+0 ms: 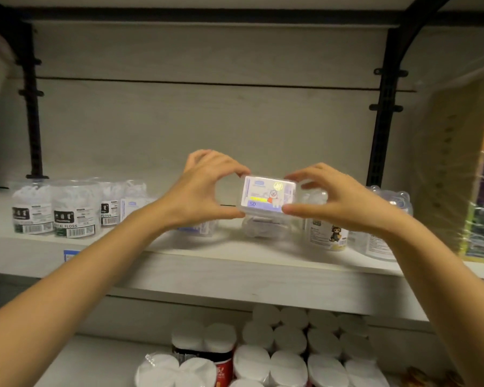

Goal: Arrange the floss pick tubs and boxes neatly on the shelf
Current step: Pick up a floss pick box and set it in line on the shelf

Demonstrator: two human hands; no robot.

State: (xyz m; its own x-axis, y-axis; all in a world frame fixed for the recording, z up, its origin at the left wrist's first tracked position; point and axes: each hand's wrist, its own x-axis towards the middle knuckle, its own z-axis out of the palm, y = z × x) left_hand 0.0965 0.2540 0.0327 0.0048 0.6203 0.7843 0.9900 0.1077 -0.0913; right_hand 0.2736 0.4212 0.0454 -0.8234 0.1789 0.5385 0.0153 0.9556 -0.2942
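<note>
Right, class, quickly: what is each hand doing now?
Left hand: closed on the floss pick box's left end.
Right hand: closed on its right end.

The scene is looking dim and slightly soft throughout. Glare is washing out the label of the small box [268, 197], the brightest spot. The shelf [235, 272] and uprights are bowing toward the picture's edges, and the corners are darkening and blurring.

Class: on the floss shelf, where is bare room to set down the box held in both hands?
Bare board lies along the white shelf's front edge and behind the hands, toward the back panel. The round clear black-labelled tubs crowd the left; the cartoon-labelled clear tubs crowd the right.
</note>
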